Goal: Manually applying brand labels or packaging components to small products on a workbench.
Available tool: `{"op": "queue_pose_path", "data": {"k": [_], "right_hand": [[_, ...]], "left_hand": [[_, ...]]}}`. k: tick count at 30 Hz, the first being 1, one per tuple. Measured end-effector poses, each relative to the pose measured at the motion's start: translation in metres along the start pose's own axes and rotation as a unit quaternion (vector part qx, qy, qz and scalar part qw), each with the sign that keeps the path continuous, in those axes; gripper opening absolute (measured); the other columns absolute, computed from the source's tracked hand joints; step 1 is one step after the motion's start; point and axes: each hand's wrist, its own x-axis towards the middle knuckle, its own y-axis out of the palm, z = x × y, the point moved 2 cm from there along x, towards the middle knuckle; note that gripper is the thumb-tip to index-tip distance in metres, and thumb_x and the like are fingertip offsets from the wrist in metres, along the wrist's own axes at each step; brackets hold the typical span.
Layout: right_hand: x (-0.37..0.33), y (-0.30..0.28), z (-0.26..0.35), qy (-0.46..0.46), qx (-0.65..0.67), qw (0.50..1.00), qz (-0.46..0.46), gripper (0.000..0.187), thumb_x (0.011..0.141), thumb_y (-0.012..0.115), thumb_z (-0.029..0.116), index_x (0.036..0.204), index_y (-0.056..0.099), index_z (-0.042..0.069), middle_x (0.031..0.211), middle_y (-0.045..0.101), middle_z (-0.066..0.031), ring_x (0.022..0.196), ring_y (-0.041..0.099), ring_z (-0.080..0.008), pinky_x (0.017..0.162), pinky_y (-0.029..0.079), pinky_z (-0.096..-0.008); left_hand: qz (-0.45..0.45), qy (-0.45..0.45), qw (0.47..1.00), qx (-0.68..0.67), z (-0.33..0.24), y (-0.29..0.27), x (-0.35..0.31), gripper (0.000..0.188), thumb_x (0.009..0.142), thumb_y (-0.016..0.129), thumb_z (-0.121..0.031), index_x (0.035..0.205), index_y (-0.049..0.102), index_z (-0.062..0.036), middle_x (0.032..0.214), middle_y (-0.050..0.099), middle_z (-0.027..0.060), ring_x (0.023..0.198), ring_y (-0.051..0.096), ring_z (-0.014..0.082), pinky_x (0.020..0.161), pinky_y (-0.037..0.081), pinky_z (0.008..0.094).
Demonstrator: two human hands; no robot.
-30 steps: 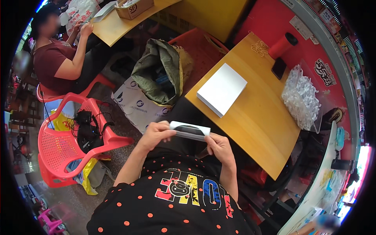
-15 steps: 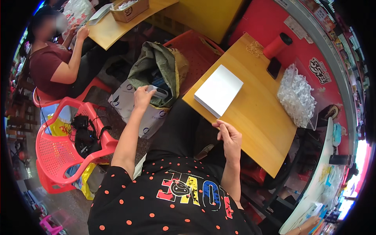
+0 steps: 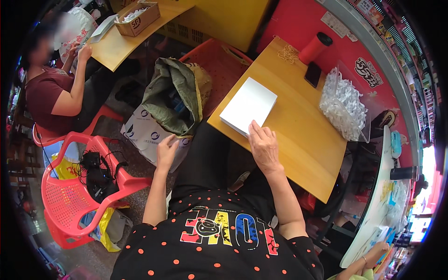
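A thick stack of white paper (image 3: 248,102) lies on the wooden table, at its near left edge. My right hand (image 3: 264,147) rests its fingertips on the stack's near corner, with the fingers stretched out. My left hand (image 3: 166,153) is just in front of the open mouth of a green woven sack (image 3: 161,100). Its fingers are bent and a little apart, and nothing shows in them. Inside the sack are dark and bluish things that I cannot make out.
On the table (image 3: 303,163) are rubber bands (image 3: 288,53), a red bottle (image 3: 315,48), a black phone (image 3: 312,74) and a clear bag of white strips (image 3: 343,105). A red chair (image 3: 70,191) with black cables stands left. Beyond it sits another person (image 3: 56,95) at a second table (image 3: 114,49).
My left hand has drawn back from the sack's mouth, and the pale thing at its fingers is gone. My right hand has moved onto the paper stack. The view has shifted slightly.
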Motion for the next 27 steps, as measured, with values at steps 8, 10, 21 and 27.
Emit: {"op": "queue_pose_path", "data": {"k": [8,10,21,27], "right_hand": [[-0.005,0.001,-0.002,0.029,0.081,0.996,-0.007,0.02,0.073,0.066,0.004,0.093,0.065,0.006,0.1,0.065,-0.0064,0.081,0.06,-0.0219,0.07,0.044,-0.0336],[-0.004,-0.006,-0.001,0.046,0.124,0.991,-0.019,0.021,0.073,0.065,0.002,0.094,0.065,0.006,0.098,0.064,-0.0076,0.083,0.061,-0.0229,0.072,0.046,-0.035],[-0.046,-0.089,0.036,-0.052,0.323,0.944,-0.046,0.025,0.073,0.065,-0.005,0.097,0.067,0.002,0.085,0.065,-0.0105,0.07,0.062,-0.0219,0.059,0.05,-0.0286],[-0.076,-0.089,0.015,0.311,0.588,0.746,0.023,0.005,0.082,0.066,-0.001,0.087,0.068,-0.002,0.079,0.066,-0.0043,0.068,0.058,-0.0083,0.063,0.045,-0.0198]], "left_hand": [[0.052,0.001,0.997,-0.061,-0.065,0.014,-0.016,0.028,0.087,0.062,-0.011,0.109,0.064,0.0062,0.098,0.069,0.0155,0.088,0.067,0.0192,0.08,0.052,0.0282],[0.087,-0.017,0.989,-0.122,-0.085,0.026,-0.014,0.025,0.088,0.061,-0.012,0.105,0.065,0.0057,0.095,0.069,0.0159,0.084,0.068,0.0191,0.077,0.053,0.0287],[0.299,-0.228,0.79,-0.484,-0.167,0.061,-0.03,0.031,0.091,0.059,-0.016,0.115,0.056,0.0035,0.104,0.065,0.0129,0.093,0.065,0.0198,0.081,0.054,0.0329],[0.356,-0.083,0.849,-0.382,-0.191,0.064,-0.057,0.025,0.086,0.057,0.002,0.11,0.062,0.0046,0.109,0.065,0.0134,0.095,0.065,0.019,0.085,0.052,0.0312]]}}
